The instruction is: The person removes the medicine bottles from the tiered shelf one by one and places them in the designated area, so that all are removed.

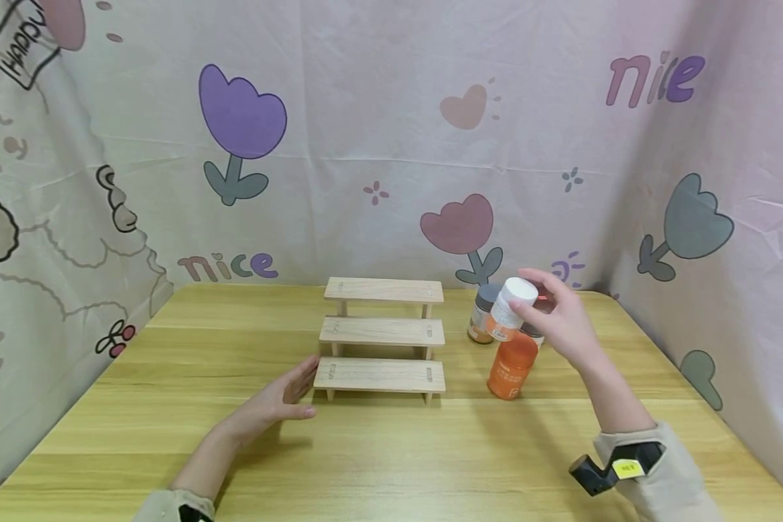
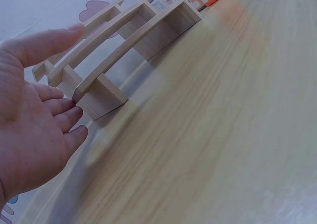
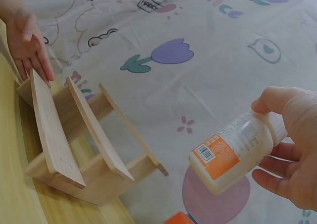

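Note:
My right hand (image 1: 559,319) grips a white bottle (image 3: 235,149) with an orange label near its cap, holding it tilted in the air. In the head view this bottle overlaps an orange bottle (image 1: 512,368) standing on the table. A three-tier wooden shelf (image 1: 380,375) stands mid-table, to the left of the bottles. My left hand (image 1: 286,399) is at the shelf's left side, fingers extended and thumb spread apart. The left wrist view shows the left fingertips (image 2: 74,112) right at the end of the lowest tier, with nothing in the palm.
Behind the orange bottle stands a dark-capped bottle (image 1: 481,315), and another bottle (image 1: 532,332) is partly hidden by my right hand. A patterned cloth (image 1: 365,130) hangs along the back and sides of the wooden table (image 1: 378,457).

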A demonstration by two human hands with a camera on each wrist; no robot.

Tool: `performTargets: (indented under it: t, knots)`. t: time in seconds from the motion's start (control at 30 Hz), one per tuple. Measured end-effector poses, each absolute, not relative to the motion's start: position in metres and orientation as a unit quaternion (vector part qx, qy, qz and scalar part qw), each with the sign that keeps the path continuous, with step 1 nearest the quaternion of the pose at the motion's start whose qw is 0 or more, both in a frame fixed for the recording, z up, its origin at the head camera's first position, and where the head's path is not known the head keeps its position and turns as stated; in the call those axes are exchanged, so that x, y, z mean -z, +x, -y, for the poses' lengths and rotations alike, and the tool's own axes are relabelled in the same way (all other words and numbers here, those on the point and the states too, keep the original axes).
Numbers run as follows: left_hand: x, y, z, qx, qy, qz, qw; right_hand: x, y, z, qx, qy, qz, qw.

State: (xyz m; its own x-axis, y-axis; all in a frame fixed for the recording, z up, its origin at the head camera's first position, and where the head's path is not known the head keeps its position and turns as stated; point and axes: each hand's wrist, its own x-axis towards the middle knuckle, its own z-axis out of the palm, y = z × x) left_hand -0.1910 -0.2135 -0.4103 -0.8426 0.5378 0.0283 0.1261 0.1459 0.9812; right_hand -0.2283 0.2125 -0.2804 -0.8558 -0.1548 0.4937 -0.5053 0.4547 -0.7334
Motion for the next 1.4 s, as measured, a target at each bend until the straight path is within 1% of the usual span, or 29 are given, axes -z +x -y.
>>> performTargets:
  t: [0.57, 1.03, 1.27, 1.4]
  knots:
    - [0.408, -0.189, 0.213, -0.614, 0.223, -0.738, 0.170, 0.282, -0.220, -0.247, -0.467, 0.171, 0.837, 0.231]
    - [0.408, -0.191, 0.212, -0.622, 0.230, -0.729, 0.171, 0.289, -0.210, -0.280, -0.418, 0.099, 0.877, 0.216]
    - [0.409, -0.190, 0.212, -0.620, 0.228, -0.731, 0.172, 0.303, -0.210, -0.295, -0.402, 0.081, 0.887, 0.212]
    - [0.409, -0.191, 0.212, -0.618, 0.225, -0.734, 0.172, 0.310, -0.211, -0.303, -0.394, 0.072, 0.894, 0.198]
